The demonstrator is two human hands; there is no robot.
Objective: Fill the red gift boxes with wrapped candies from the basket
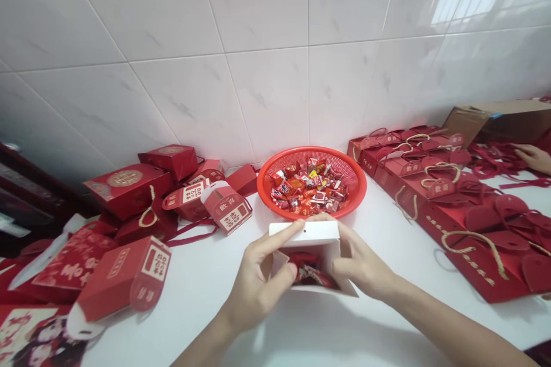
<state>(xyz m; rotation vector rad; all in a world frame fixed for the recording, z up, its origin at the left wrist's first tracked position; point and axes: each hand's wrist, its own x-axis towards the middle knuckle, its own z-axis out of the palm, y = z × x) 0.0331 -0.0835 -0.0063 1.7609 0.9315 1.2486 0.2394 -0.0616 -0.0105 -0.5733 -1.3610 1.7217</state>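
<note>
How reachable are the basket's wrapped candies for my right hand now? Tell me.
Probably yes: the wrapped candies lie uncovered in the red basket just beyond the right hand, though it would likely first have to release the open paper box.

1 brown cardboard box (469,125) sits at right near the glossy, pale tiled wall (267,6).

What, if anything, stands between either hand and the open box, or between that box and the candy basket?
Nothing visible blocks the left hand or right hand: both hold the open box. Between it and the red basket, only fingertips at the far flap show; I cannot tell whether box and basket touch.
</note>
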